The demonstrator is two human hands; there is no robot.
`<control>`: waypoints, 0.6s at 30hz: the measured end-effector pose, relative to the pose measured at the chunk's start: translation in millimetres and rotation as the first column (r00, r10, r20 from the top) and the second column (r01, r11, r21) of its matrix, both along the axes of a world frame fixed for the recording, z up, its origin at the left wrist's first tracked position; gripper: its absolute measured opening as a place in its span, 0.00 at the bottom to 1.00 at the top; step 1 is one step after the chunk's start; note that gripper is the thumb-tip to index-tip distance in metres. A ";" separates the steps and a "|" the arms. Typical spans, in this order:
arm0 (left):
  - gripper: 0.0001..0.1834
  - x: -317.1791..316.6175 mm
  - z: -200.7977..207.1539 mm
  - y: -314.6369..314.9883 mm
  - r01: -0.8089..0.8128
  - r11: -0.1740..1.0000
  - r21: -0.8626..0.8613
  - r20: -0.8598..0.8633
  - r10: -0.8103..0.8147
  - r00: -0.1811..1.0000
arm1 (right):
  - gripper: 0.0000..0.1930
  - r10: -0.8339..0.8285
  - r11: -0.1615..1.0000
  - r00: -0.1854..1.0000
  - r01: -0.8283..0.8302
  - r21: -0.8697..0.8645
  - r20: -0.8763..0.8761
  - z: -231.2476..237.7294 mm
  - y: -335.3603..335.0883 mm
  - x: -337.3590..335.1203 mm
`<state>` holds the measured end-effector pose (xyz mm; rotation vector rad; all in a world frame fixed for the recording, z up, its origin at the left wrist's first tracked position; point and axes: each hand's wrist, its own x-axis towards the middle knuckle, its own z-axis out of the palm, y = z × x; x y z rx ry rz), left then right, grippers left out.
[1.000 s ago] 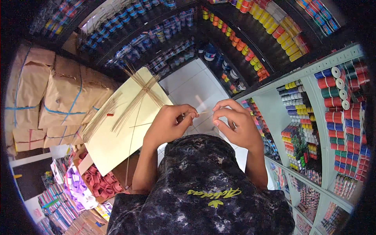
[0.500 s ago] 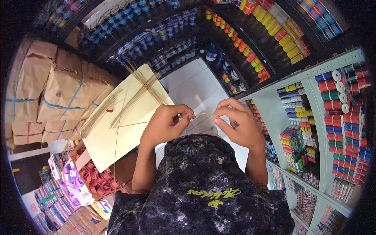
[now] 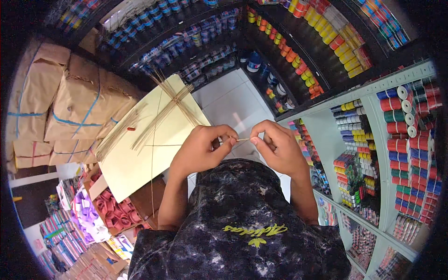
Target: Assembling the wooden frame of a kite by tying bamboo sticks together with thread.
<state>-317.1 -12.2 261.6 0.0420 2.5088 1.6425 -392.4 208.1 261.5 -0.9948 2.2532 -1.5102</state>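
Note:
Above my lap, my left hand pinches a thin tan strand between thumb and fingertips. My right hand is closed on the strand's other end, thumb against forefinger, so a short length spans the gap between the hands. Long thin strands also run out to the left of my left hand. On a pale yellow board lie crossed bundles of thin tan strands, gathered where they cross. A small red piece rests on the board near another loose bundle.
Brown paper parcels tied with blue cord are stacked at the left. Below the board sits a cardboard box of red ribbon-like loops. Dark shelves of spools stand ahead; pale green shelves with coloured rolls flank my right side.
My right hand has moved left and taken hold of the strand's free end. The long strand hanging over the board has shifted right. My left hand has stayed nearly in place.

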 end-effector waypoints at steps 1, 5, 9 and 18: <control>0.09 -2.3 4.2 0.8 0.053 0.999 0.010 0.006 -0.053 0.999 | 0.04 0.000 1.000 1.000 0.000 -0.005 0.017 -1.2 -0.5 0.8; 0.22 -9.4 -6.3 11.6 0.099 0.949 0.299 -0.051 -0.088 0.995 | 0.04 0.004 0.999 0.999 -0.002 -0.044 0.053 -5.0 -5.6 6.7; 0.25 -19.6 7.5 11.3 0.130 0.904 0.408 0.192 -0.224 0.955 | 0.04 -0.023 0.994 0.999 0.028 -0.107 0.048 -8.5 -6.2 8.4; 0.12 -23.5 -2.6 9.8 -0.009 0.870 0.492 0.246 -0.130 0.961 | 0.05 -0.088 0.989 0.996 0.090 -0.115 0.025 -7.0 -2.5 8.0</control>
